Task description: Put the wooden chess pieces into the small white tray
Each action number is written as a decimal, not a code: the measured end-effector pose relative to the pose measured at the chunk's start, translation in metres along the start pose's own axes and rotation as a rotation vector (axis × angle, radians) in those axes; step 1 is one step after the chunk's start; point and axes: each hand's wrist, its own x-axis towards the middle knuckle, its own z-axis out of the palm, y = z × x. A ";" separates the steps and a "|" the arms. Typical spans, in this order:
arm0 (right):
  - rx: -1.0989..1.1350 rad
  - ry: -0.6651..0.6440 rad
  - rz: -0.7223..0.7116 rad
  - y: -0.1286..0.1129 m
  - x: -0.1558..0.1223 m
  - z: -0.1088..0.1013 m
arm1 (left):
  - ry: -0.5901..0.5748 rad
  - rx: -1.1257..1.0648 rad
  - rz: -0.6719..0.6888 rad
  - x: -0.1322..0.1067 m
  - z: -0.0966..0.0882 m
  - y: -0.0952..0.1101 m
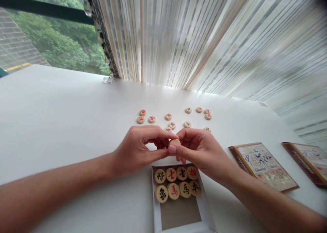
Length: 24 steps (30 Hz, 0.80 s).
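Pale wood shows between the person's hands: a small round piece [174,143], its visible face plain, is held above the bench [76,124], just beyond the far edge of an open white box [208,216]. Fingers of the left hand [138,144] close on it from one side, thumb below and index finger above; the right hand [201,144] grips it from the other, its thumb across the near side.

Inside the box, eight character pieces [173,191] lie in two rows of four, filling the far part, three marked red and five black; the grey-brown bottom shows at the near end. Beyond the hands, loose discs [152,119] are scattered on the white surface, some with red characters and some with black. Near the right forearm lies a printed case [264,163] reading "Chinese Chess", and farther right a similar case [310,160]. Striped curtains [163,35] hang behind, beside a window [58,39] showing green trees.
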 end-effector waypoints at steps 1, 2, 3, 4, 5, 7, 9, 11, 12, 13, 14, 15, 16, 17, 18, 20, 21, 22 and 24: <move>-0.001 0.002 -0.004 0.000 0.000 0.000 | -0.004 0.007 0.008 0.000 0.000 0.001; -0.003 0.002 -0.011 0.000 0.000 0.000 | -0.007 0.009 0.011 0.000 0.000 0.001; -0.006 0.000 -0.020 -0.001 -0.001 0.000 | -0.008 0.006 0.008 0.000 0.001 0.002; -0.011 -0.002 -0.030 -0.001 -0.001 -0.001 | -0.012 -0.003 0.002 0.000 0.001 0.002; -0.017 -0.008 -0.036 -0.002 -0.001 -0.001 | -0.017 -0.017 -0.005 0.001 0.001 0.002; -0.027 -0.020 -0.044 -0.003 -0.001 -0.002 | -0.030 -0.051 -0.012 0.001 0.001 0.002; -0.027 -0.036 -0.053 -0.005 -0.001 -0.003 | -0.036 -0.079 -0.014 0.001 0.001 0.001; -0.023 -0.052 -0.069 -0.006 -0.001 -0.004 | -0.033 -0.097 -0.018 0.001 0.001 0.000; -0.021 -0.060 -0.078 -0.006 -0.001 -0.004 | -0.030 -0.101 -0.021 0.001 0.000 0.000; -0.021 -0.067 -0.085 -0.006 -0.001 -0.004 | -0.027 -0.101 -0.025 0.001 0.000 0.000; -0.024 -0.071 -0.092 -0.007 -0.001 -0.004 | -0.025 -0.098 -0.028 0.001 0.000 0.000; -0.030 -0.074 -0.101 -0.007 -0.001 -0.004 | -0.023 -0.089 -0.030 0.001 0.000 0.000; -0.036 -0.075 -0.109 -0.008 -0.001 -0.004 | -0.020 -0.078 -0.029 0.001 0.000 0.000; -0.043 -0.076 -0.118 -0.008 -0.001 -0.004 | -0.017 -0.067 -0.024 0.001 0.000 0.000; -0.050 -0.073 -0.130 -0.009 -0.002 -0.004 | -0.011 -0.058 -0.017 0.001 0.000 0.000; -0.069 -0.061 -0.153 -0.011 -0.002 -0.004 | 0.014 -0.041 -0.007 0.000 0.000 -0.001; -0.082 -0.049 -0.166 -0.012 -0.003 -0.004 | 0.035 -0.032 -0.004 0.000 0.001 -0.001; -0.098 -0.037 -0.181 -0.012 -0.004 -0.005 | 0.058 -0.020 -0.003 0.000 0.001 -0.002; -0.140 -0.013 -0.217 -0.013 -0.005 -0.006 | 0.098 0.019 0.010 0.000 0.001 -0.004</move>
